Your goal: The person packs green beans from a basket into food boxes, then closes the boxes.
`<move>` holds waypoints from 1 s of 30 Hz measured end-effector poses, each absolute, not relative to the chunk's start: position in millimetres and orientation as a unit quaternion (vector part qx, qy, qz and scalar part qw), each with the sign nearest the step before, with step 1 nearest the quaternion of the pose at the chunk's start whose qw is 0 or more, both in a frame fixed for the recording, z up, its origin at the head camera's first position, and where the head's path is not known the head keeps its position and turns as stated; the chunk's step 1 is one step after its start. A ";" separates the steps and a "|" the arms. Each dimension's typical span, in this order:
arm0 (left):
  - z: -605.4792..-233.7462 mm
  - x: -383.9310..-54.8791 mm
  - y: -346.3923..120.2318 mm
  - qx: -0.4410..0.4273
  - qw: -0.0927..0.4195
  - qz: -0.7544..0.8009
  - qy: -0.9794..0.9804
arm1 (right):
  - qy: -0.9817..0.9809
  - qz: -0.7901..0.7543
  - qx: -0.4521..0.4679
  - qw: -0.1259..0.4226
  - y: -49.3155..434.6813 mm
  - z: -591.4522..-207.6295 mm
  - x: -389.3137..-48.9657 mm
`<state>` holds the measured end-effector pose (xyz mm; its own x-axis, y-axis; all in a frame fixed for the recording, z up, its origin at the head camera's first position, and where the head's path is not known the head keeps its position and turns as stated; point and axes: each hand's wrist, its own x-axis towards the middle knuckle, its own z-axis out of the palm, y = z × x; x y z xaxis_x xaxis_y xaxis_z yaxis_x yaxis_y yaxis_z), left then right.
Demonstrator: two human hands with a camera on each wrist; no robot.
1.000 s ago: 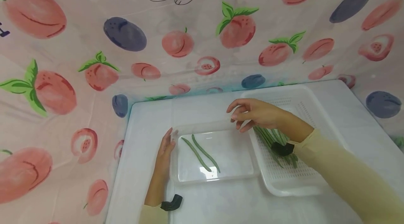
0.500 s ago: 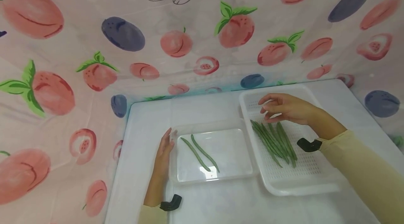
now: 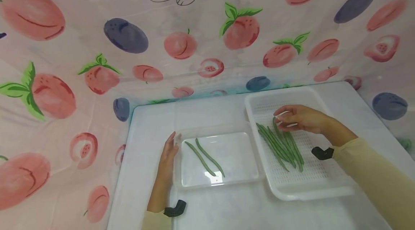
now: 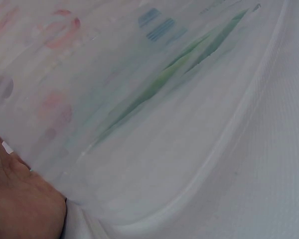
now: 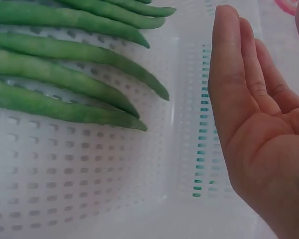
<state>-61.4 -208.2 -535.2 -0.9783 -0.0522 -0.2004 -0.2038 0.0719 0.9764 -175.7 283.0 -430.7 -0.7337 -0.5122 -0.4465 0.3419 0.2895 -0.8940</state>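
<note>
My left hand [image 3: 167,152] rests along the left wall of a clear plastic box [image 3: 233,158], fingers extended. Two green beans [image 3: 210,156] lie side by side in that box; through its wall they look blurred in the left wrist view. Over the white perforated basket [image 3: 311,179] on the right hovers my right hand [image 3: 299,118], its fingertips by the far ends of a pile of green beans [image 3: 280,147]. In the right wrist view the beans [image 5: 65,64] lie apart from the rather straight fingers [image 5: 226,74], and none shows in the palm.
Box and basket stand close together on a white table [image 3: 227,208]. A fruit-print curtain [image 3: 194,17] hangs behind and beside the table. A black band [image 3: 322,153] sits on each wrist.
My right hand has gone from above the box rightward over the basket, then lowered toward the beans. One bean end now shows farther up, by the fingertips. My left hand has stayed put.
</note>
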 end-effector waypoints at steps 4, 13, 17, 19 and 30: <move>-537.3 -61.2 -208.8 -0.088 0.057 0.674 0.731 | 0.711 -0.597 -0.068 0.365 284.7 -438.7 -175.7; -538.6 -60.8 -209.2 -0.086 0.052 0.669 0.736 | 0.755 -0.550 -0.035 0.357 289.3 -452.5 -177.5; -537.2 -60.2 -208.7 -0.088 0.055 0.670 0.735 | 0.764 -0.535 -0.029 0.358 294.3 -456.3 -176.3; -536.6 -60.1 -208.3 -0.086 0.054 0.672 0.733 | 0.762 -0.538 -0.027 0.358 297.1 -457.9 -175.8; -534.7 -59.2 -208.5 -0.081 0.051 0.667 0.739 | 0.774 -0.525 -0.014 0.354 309.9 -466.0 -172.8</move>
